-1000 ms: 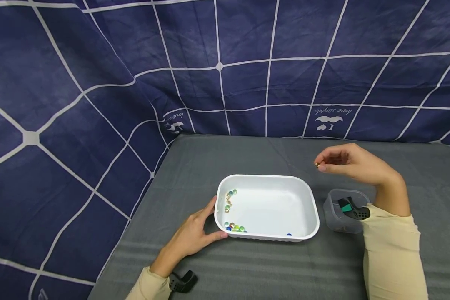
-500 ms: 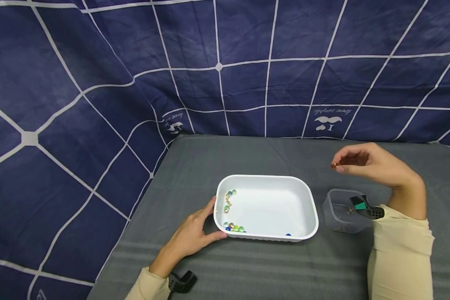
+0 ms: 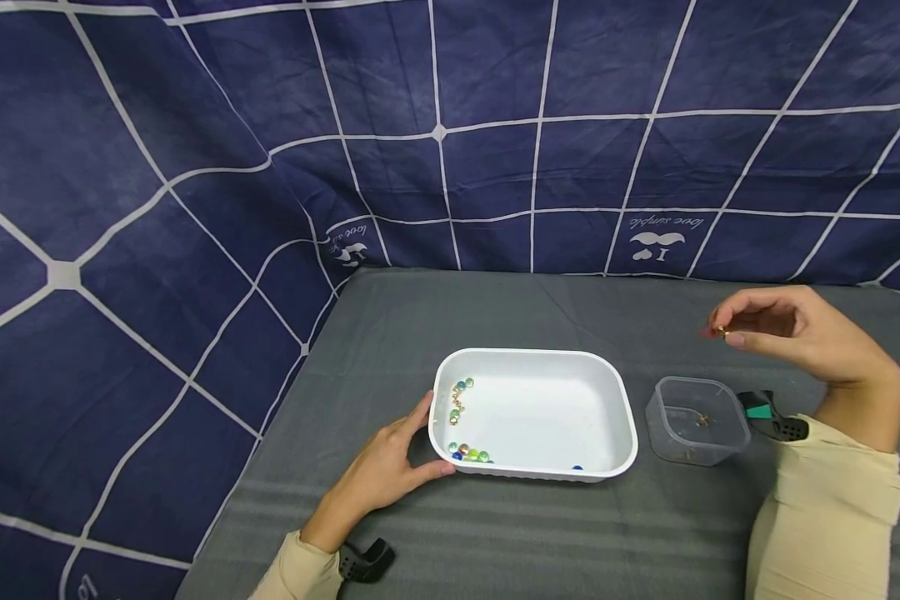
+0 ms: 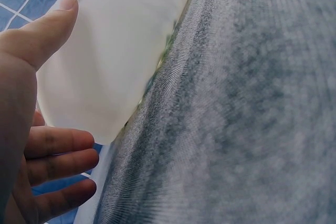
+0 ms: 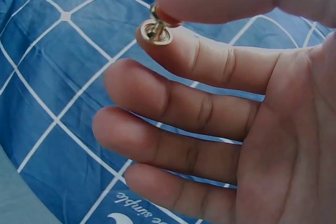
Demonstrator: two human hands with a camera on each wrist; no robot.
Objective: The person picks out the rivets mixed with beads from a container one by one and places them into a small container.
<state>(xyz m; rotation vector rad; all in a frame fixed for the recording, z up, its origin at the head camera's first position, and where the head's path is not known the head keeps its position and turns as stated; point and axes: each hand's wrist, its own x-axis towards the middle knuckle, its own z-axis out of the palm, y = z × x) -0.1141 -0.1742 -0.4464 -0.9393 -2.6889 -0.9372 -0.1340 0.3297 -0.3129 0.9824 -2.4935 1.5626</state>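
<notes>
My right hand [image 3: 810, 337] pinches a small gold metal piece [image 3: 722, 332] between thumb and index finger, above and behind the clear plastic container [image 3: 667, 425]. In the right wrist view the gold piece [image 5: 156, 31] shows a round cupped end. Several small gold pieces [image 3: 702, 420] lie in that container. My left hand [image 3: 382, 467] rests against the left end of the white tray [image 3: 532, 476], thumb and index finger extended at its rim. Several coloured beads [image 3: 473, 455] and small gold pieces [image 3: 456, 402] lie along the tray's left side; a blue bead [image 3: 577, 468] is near the front wall.
Grey cloth [image 3: 532, 542] covers the table. A blue cloth with white lines [image 3: 487, 175] hangs at the back and left. The clear container stands just right of the tray. A black wrist strap [image 3: 776, 417] on my right arm is beside the container.
My right hand has moved to the right with the gold piece pinched in it, leaving the clear container in fuller view. The left hand and the tray have stayed in place.
</notes>
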